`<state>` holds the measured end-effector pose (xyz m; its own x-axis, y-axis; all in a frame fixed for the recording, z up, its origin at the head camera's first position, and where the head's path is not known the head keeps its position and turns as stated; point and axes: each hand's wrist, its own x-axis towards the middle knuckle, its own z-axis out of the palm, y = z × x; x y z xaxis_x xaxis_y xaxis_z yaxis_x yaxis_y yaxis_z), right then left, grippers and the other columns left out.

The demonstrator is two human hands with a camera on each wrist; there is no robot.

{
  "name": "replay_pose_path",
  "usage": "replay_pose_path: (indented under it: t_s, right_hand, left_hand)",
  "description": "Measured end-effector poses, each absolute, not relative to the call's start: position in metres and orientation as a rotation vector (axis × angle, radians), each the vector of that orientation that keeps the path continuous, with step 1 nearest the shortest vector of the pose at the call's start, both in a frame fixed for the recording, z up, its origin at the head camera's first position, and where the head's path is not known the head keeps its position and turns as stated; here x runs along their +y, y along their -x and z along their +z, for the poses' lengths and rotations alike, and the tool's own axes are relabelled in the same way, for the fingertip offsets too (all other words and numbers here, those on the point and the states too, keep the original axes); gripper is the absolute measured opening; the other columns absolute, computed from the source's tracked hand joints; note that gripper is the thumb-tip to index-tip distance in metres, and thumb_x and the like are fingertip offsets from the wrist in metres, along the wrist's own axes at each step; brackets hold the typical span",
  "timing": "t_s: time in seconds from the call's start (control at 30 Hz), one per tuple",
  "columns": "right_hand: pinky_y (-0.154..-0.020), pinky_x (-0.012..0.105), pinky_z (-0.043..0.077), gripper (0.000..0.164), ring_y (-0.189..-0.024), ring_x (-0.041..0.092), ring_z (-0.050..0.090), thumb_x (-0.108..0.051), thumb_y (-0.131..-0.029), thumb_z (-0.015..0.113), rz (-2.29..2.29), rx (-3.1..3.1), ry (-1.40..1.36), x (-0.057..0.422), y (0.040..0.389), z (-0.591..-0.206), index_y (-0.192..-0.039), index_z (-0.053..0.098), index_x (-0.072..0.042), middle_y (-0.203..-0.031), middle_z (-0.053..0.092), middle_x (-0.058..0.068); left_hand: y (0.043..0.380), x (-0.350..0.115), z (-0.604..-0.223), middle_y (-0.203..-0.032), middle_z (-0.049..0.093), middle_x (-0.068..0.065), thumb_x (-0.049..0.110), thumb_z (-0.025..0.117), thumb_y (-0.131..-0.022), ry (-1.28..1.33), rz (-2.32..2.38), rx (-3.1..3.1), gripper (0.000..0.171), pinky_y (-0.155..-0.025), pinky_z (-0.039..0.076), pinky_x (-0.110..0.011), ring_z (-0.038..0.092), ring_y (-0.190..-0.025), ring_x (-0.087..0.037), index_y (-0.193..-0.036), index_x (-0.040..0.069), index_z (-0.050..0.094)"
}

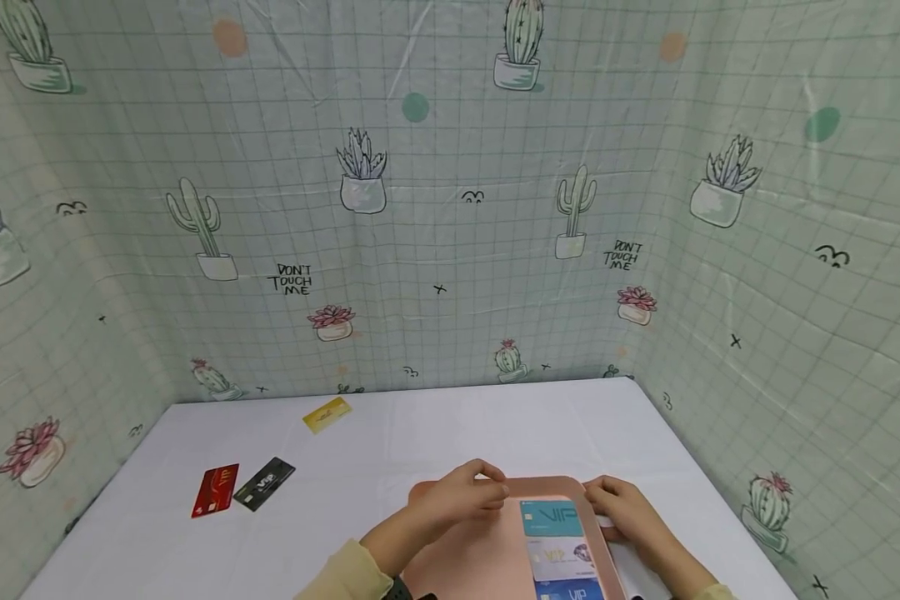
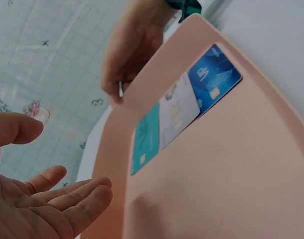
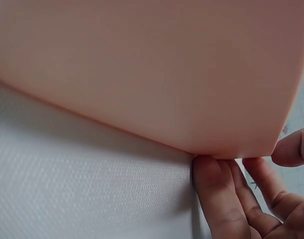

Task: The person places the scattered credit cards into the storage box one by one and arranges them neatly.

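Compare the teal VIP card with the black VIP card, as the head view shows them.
The teal VIP card lies in the pink tray; the black VIP card lies on the white tabletop.
The teal card sits nearly square to the view; the black card is slanted.
Both carry the letters VIP.

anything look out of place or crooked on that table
The red rectangular card, black rectangular card and yellow rectangular card lie askew on the white table, outside the pink rounded tray, while the teal card, white card and blue card line up inside it. Nothing looks spilled or damaged.
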<state>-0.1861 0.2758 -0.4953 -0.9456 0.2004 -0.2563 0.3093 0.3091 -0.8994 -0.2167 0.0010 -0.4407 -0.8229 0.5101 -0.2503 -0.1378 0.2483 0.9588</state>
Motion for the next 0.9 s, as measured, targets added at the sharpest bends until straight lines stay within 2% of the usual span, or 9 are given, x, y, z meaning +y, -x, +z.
replay_pose_path:
  t_s: [0.23, 0.43, 0.63, 0.9]
  right_hand:
    - [-0.073, 0.038, 0.063, 0.026, -0.092, 0.021, 0.072, -0.016, -0.096, 0.060, -1.767, 2.396, -0.464, 0.277, 0.187, -0.495, -0.109, 0.066, 0.006, -0.108, 0.074, 0.014]
    - [-0.075, 0.038, 0.063, 0.031, -0.095, 0.022, 0.072, -0.019, -0.099, 0.059, -1.743, 2.370, -0.448, 0.284, 0.188, -0.492, -0.116, 0.065, 0.007, -0.113, 0.073, 0.015]
    - [-0.075, 0.038, 0.062, 0.035, -0.095, 0.022, 0.071, -0.018, -0.100, 0.058, -1.750, 2.365, -0.447, 0.292, 0.183, -0.489, -0.121, 0.062, 0.010, -0.114, 0.072, 0.017]
    - [-0.076, 0.037, 0.062, 0.032, -0.099, 0.020, 0.069, -0.017, -0.098, 0.060, -1.755, 2.355, -0.440, 0.283, 0.185, -0.489, -0.118, 0.065, 0.008, -0.118, 0.071, 0.019]
  left_hand:
    - [0.225, -0.026, -0.432, -0.128, 0.065, -0.022, 0.020, 0.065, -0.099, -0.360, 1.617, 2.028, 0.041, -0.101, 0.054, -0.048, 0.065, -0.122, -0.041, -0.132, -0.004, 0.055]
    - [0.231, -0.046, -0.427, -0.133, 0.061, -0.028, 0.018, 0.061, -0.101, -0.384, 1.652, 2.047, 0.040, -0.103, 0.053, -0.050, 0.063, -0.124, -0.042, -0.132, -0.006, 0.054]
    - [0.235, -0.051, -0.426, -0.133, 0.062, -0.026, 0.021, 0.061, -0.102, -0.385, 1.643, 2.050, 0.042, -0.105, 0.052, -0.048, 0.064, -0.125, -0.037, -0.133, -0.006, 0.054]
    - [0.243, -0.079, -0.418, -0.135, 0.061, -0.028, 0.022, 0.058, -0.103, -0.320, 1.645, 2.130, 0.045, -0.105, 0.051, -0.048, 0.064, -0.126, -0.037, -0.136, -0.006, 0.051]
